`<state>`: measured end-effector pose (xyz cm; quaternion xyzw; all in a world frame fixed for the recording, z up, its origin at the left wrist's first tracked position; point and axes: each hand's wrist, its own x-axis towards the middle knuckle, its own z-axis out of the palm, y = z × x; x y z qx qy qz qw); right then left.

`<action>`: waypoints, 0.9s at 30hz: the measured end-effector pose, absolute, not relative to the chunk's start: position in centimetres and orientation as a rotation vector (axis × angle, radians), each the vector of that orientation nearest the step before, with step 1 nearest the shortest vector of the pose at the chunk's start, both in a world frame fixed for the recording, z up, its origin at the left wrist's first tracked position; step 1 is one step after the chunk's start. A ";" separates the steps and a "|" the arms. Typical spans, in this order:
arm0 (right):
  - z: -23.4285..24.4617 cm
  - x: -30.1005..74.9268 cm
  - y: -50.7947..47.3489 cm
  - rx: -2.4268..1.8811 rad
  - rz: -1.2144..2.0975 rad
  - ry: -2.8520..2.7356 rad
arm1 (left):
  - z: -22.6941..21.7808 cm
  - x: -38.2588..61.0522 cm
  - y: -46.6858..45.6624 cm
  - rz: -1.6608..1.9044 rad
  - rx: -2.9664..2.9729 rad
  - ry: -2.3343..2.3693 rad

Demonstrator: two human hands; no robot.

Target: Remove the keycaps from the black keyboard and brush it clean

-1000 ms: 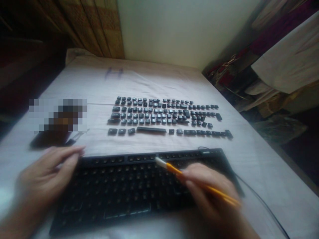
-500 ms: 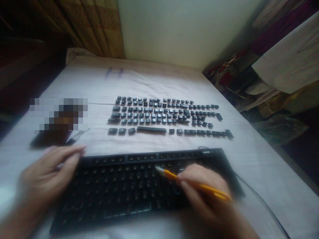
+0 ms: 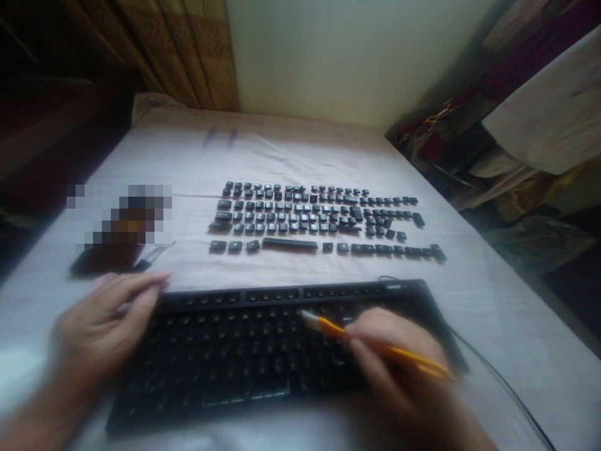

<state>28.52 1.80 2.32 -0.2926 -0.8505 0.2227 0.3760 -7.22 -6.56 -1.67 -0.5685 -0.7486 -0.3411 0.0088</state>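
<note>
A black keyboard base [image 3: 244, 351] with its keycaps removed lies in front of me on a white cloth. My left hand [image 3: 101, 326] rests on its left end, fingers stretched out along the top left corner. My right hand [image 3: 389, 354] is closed on an orange brush [image 3: 375, 347], its pale tip [image 3: 310, 318] touching the upper middle of the keyboard. Beyond it, several loose black keycaps [image 3: 319, 216] lie in rows in keyboard order, with the long space bar [image 3: 290, 243] in the front row.
A dark object [image 3: 107, 257] lies left of the keycaps, partly pixelated. The keyboard's cable [image 3: 507, 388] runs off to the right. The cloth-covered table [image 3: 282, 150] ends at a wall behind; clutter and fabric fill the right side.
The brush tip first dropped from the top row towards the middle rows, then shifted slightly right and up. My left hand stayed on the left end. The view shifted a little.
</note>
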 end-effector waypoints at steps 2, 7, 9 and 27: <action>2.3 28.3 1.9 -0.726 0.571 -2.197 | -1.8 -7.2 -6.6 -1.070 -1.768 -2.335; 2.2 28.1 2.1 -0.685 0.589 -2.187 | -1.9 -7.5 -6.5 -1.062 -1.778 -2.335; 2.3 28.1 2.0 -0.669 0.594 -2.169 | -1.8 -7.5 -6.5 -1.054 -1.797 -2.341; 2.5 28.2 1.8 -0.723 0.591 -2.171 | -2.0 -7.8 -6.6 -1.083 -1.808 -2.326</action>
